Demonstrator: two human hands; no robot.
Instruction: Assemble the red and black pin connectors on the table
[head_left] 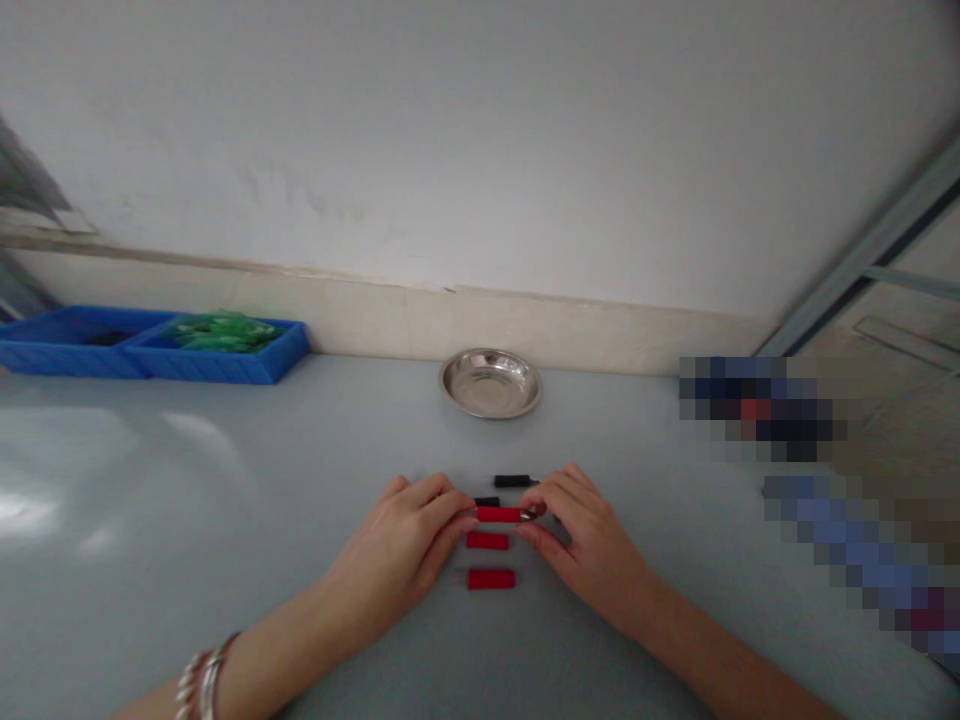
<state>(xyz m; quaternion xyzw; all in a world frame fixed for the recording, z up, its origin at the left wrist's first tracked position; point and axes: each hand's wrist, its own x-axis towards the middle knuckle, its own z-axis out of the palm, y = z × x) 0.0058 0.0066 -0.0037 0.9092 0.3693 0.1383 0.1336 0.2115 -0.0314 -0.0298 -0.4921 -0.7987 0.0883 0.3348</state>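
While my left hand (pixel 414 525) pinches 1 end of a red piece (pixel 498 515), my right hand (pixel 583 525) curls around its metal end; from my remote view I cannot tell whether it grips there. That piece is on the near side of the metal dish (pixel 491 388), with 2 black pieces (pixel 511 481) closer to the dish and 2 loose red pieces (pixel 491 579) farther from it. I judge the step as 2-handed handling of 1 piece; any next move calls for level, gentle pressure.
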